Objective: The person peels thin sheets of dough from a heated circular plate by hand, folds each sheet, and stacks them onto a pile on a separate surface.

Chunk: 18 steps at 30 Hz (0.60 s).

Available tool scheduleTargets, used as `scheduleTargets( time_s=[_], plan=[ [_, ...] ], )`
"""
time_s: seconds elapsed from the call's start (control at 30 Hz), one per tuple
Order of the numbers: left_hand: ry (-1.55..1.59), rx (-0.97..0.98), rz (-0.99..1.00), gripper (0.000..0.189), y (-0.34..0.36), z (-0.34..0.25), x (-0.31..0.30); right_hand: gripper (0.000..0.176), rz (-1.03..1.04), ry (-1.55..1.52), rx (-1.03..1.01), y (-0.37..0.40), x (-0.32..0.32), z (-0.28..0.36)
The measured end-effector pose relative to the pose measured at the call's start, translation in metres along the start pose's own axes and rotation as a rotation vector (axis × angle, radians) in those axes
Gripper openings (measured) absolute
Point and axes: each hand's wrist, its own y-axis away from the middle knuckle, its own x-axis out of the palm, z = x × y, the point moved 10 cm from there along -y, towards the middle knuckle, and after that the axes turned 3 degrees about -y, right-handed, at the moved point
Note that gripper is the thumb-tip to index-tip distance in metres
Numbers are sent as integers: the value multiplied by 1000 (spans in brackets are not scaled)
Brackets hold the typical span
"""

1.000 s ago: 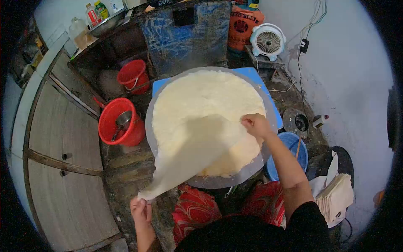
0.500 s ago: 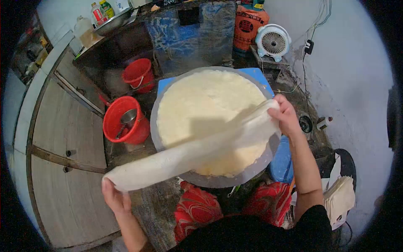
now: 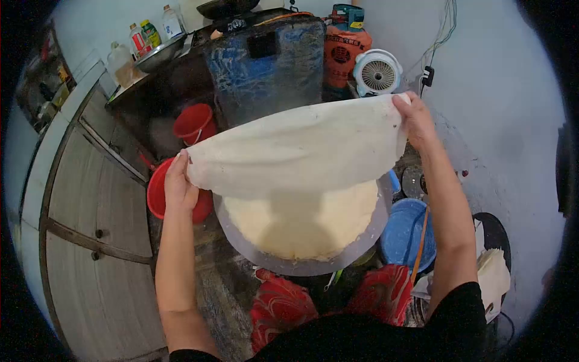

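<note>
1. Both hands have the sheet (image 3: pixel 295 148) up in the air, stretched wide between them. It hangs over the far half of the round tray (image 3: pixel 301 266) without touching it.
2. Left hand (image 3: pixel 178 181) is pinching the sheet's lower left corner, thumb on the near side and fingers tucked behind. Right hand (image 3: pixel 416 117) is higher, with the fingers curled shut over the top right corner.
3. The tray holds a pale stack (image 3: pixel 301 226) of the same stuff, which fills it almost to the rim. The sheet's shadow falls across it.
4. The floor (image 3: pixel 211 283) around the tray is dark, rough and looks damp.
5. On the left, a red bucket (image 3: pixel 155 196) sits just beside the tray, partly behind the left hand. A second red bucket (image 3: pixel 194 123) is further back.
6. On the right, a blue basin (image 3: pixel 405 232) is tucked against the tray rim. Past it there's a pile of pale folded pieces (image 3: pixel 494 274), maybe more sheets, hard to tell at the frame edge.
7. At the back are a scuffed blue box (image 3: pixel 265 60), an orange gas cylinder (image 3: pixel 342 51) and a small white fan (image 3: pixel 377 72).
8. Wooden cabinet doors (image 3: pixel 90 211) run down the left, with a metal bowl (image 3: pixel 158 53) and bottles (image 3: pixel 139 37) on the counter above.
9. The wall (image 3: pixel 500 120) on the right is plain and pale, with cables (image 3: pixel 443 30) hanging down it.
</note>
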Motion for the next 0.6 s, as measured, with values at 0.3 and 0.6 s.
scheduleTargets(
  time_s=[0.3, 0.6],
  plan=[
    [-134, -202, -16, 33, 88, 93, -58, 27, 113, 151, 299, 133, -57, -108],
    [-292, -361, -255, 12, 171, 153, -139, 32, -51, 64, 532, 234, -104, -189]
  ],
)
